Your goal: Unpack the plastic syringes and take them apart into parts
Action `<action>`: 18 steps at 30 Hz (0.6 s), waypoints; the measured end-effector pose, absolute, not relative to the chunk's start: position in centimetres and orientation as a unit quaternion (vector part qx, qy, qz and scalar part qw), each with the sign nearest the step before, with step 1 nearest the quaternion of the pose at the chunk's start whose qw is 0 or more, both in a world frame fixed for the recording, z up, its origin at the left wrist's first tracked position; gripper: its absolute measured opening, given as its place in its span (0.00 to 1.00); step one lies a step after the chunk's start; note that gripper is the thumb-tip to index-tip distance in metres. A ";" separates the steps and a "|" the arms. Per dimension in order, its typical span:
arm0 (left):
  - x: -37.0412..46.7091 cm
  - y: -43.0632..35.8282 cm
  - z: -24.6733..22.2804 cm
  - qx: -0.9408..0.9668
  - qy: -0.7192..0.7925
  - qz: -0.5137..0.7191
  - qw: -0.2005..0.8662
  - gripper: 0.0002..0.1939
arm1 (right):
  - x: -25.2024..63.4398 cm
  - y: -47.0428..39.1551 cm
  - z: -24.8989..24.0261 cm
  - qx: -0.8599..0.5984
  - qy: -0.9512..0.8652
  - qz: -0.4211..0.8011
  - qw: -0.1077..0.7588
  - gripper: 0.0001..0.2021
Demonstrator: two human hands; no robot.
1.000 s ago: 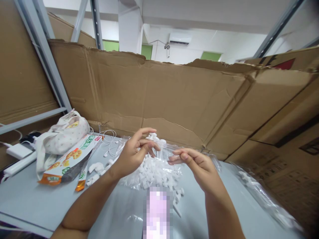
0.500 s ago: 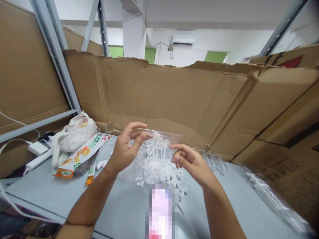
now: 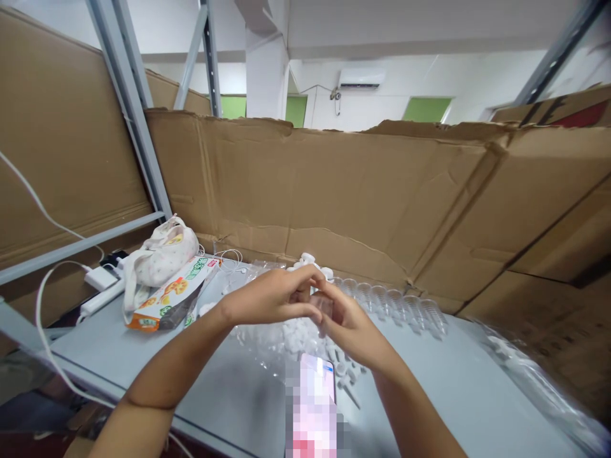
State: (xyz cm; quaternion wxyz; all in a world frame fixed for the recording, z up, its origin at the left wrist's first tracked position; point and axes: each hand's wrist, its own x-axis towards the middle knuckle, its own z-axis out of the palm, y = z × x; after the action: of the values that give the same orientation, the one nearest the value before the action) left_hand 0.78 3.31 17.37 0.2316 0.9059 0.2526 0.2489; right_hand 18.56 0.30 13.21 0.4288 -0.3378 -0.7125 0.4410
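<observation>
My left hand (image 3: 277,296) and my right hand (image 3: 351,318) meet above the middle of the table. Their fingertips close around a small clear plastic piece (image 3: 324,304), whose exact kind is hard to make out behind the fingers. Below and behind the hands lies a heap of small white plastic parts (image 3: 298,334), some with stems, partly hidden by my hands. A crinkled clear plastic bag (image 3: 260,346) spreads at the heap's left. Just in front of the heap is a phone (image 3: 317,375) with a lit screen, mostly blurred out.
A row of clear plastic cups (image 3: 401,308) runs along the back right. Long clear wrapped packs (image 3: 529,375) lie at the right edge. At left are a snack package (image 3: 176,292), a white cloth bag (image 3: 165,254) and a power strip (image 3: 102,299). Cardboard (image 3: 305,184) walls the back.
My hands, apart over the heap before, have come together with fingers closed on the small clear piece. The view has shifted slightly, and more of the cup row shows.
</observation>
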 end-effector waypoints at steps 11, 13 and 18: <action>-0.1 4.9 15.6 0.932 0.257 0.252 -0.045 0.16 | 19.0 2.9 11.3 -0.349 -0.664 0.510 0.421 0.19; -1.4 5.4 14.9 0.884 0.293 0.343 -0.126 0.14 | 19.3 3.2 10.5 -0.381 -0.652 0.455 0.472 0.21; -5.8 7.8 11.5 0.715 0.590 0.351 -0.133 0.11 | 20.6 4.4 8.4 -0.420 -0.656 0.323 0.538 0.16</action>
State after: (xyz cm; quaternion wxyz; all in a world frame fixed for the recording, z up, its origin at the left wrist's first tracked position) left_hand -5.81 7.81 11.53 -0.1332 0.7148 0.5897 0.3515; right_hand 20.55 4.36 8.44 0.5376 -0.4205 -0.6558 0.3226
